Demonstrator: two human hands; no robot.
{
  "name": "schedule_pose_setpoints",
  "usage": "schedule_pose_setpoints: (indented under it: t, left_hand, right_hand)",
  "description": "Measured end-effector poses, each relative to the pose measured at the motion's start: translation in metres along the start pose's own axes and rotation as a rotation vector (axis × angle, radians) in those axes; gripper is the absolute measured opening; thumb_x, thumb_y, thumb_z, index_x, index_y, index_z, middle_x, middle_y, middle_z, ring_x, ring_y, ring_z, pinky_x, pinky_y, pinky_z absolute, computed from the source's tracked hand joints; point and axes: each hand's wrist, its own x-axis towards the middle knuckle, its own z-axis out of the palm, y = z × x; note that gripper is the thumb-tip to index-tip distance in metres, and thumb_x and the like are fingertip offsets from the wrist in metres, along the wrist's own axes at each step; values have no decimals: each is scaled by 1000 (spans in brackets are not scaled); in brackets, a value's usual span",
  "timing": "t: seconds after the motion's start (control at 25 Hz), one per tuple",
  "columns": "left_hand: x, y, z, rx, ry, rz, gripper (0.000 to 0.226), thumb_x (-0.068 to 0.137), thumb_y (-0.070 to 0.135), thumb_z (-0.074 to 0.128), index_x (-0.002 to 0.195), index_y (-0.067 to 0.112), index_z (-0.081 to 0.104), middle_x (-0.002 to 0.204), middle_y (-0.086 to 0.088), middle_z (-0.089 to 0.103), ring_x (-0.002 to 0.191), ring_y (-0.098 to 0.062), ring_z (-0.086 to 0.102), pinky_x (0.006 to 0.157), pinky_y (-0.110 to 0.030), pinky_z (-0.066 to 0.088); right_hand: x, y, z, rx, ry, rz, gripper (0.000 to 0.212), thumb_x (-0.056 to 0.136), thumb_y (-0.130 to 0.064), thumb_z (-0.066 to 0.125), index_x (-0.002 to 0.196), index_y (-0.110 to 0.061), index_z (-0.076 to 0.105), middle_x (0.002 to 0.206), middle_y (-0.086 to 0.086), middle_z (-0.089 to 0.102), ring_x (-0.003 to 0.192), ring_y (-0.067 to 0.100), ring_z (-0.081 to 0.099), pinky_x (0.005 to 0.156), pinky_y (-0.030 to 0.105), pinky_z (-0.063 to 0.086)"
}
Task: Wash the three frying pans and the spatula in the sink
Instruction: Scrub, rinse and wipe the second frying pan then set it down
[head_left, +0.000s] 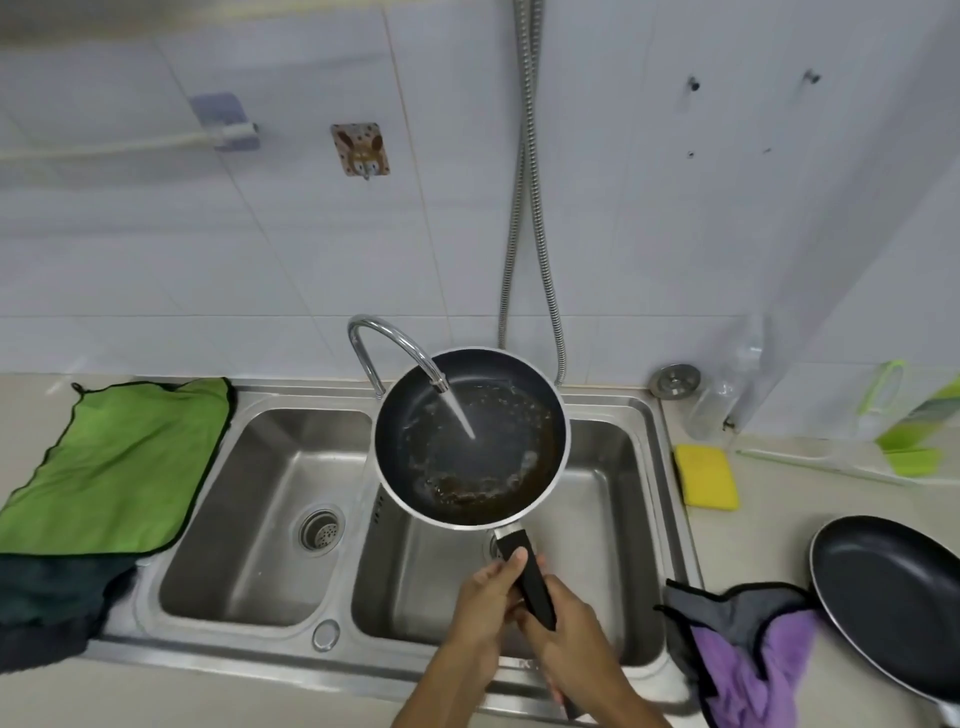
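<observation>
**Two pans in view, one under the tap in both your hands**

You have one frying pan (470, 436) held level above the sink (249, 400). It is over the right of the two basins, and its left edge reaches across the divider. Both your hands are clamped on its one black handle (527, 577). Your left hand (488, 597) wraps it nearer the pan, thumb lying along the top. Your right hand (566, 639) curls round it just behind, and the two hands touch.

One curved faucet (384, 343) arches over the pan's far rim. A single stream of water (462, 415) falls from it onto the dark inside of the pan. Brownish residue and small bubbles ring the pan's floor.

A second frying pan (893, 597) sits on the desk (753, 540) at your right, partly cut off by the frame edge. You can count only these two pans.

A green-headed tool (914, 462) with a long pale handle lies on the desk at far right. You cannot tell whether it is the spatula.

You can count three cloths:
- A green cloth (119, 467) lies left of the sink.
- A dark cloth (52, 597) lies just in front of the green one.
- A purple and grey cloth (748, 649) lies bunched between the sink and the second pan.

One yellow sponge (706, 475) lies just beside the sink's right rim. Two hooks (361, 150) are on the tiled wall, and one metal hose (530, 208) hangs in a loop.
</observation>
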Motion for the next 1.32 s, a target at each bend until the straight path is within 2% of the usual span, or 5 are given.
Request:
schedule_pose_setpoints:
  t: [0.32, 0.52, 0.76, 0.92, 1.32]
  left_hand:
    - [-2, -27, 20, -1, -13, -127, 22, 86, 21, 77, 94, 1, 77, 104, -19, 80, 72, -22, 77, 55, -27, 52]
    - [9, -13, 26, 33, 4, -87, 23, 98, 22, 69, 104, 1, 77, 103, -14, 81, 84, -21, 76, 67, -26, 53]
    - [0, -17, -1, 6, 77, -73, 25, 99, 24, 68, 103, 1, 79, 101, -12, 82, 80, -20, 76, 59, -23, 53]
    - [-6, -42, 16, 35, 20, -124, 22, 100, 24, 66, 98, 5, 77, 106, -12, 81, 85, -20, 75, 61, -23, 51]
    - [7, -21, 28, 2, 26, -36, 31, 100, 24, 66, 112, -3, 74, 106, -16, 80, 90, -22, 75, 76, -30, 54]
  right_hand:
    - [-12, 43, -27, -94, -68, 88, 55, 81, -53, 67, 135, -48, 55, 107, -14, 74, 102, -2, 68, 97, 30, 54]
    - [6, 32, -24, -51, -6, 94, 49, 86, -32, 66, 134, -40, 57, 98, -12, 76, 86, -2, 71, 73, 14, 52]
    - [2, 25, -3, -35, -74, 49, 44, 87, -28, 67, 112, -63, 55, 93, -17, 76, 86, -5, 70, 75, 13, 53]
    - [-14, 50, -24, -77, -98, 86, 40, 85, -32, 69, 119, -52, 60, 98, -17, 75, 92, -5, 69, 86, 24, 56]
    - [6, 31, -35, -60, -80, 15, 39, 91, -29, 62, 127, -43, 57, 87, -2, 74, 75, 5, 70, 65, 18, 52]
